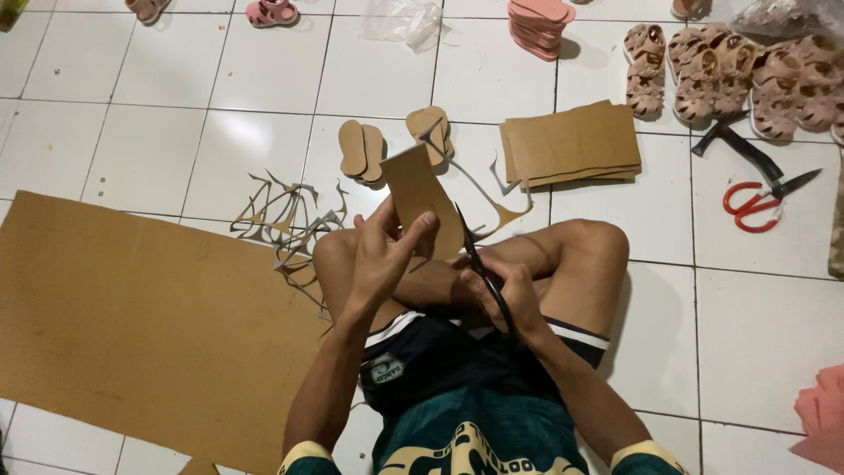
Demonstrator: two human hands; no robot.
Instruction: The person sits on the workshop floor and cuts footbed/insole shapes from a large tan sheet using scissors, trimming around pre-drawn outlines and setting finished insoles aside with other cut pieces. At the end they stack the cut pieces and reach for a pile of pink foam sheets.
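Observation:
My left hand (384,251) holds a tan board piece (418,195) upright above my crossed legs, thumb and fingers pinching its lower edge. My right hand (508,290) grips black scissors (475,257), their blades pointing up into the right side of the piece. A thin curled offcut strip (503,213) hangs from the cut edge to the right.
A large brown board sheet (132,308) lies on the white tiles at left. Cut sole shapes (362,151), scrap strips (281,215), a stack of tan rectangles (571,145), red scissors (758,202), a hammer (737,141), small sandals (730,75) and pink soles (538,25) lie beyond.

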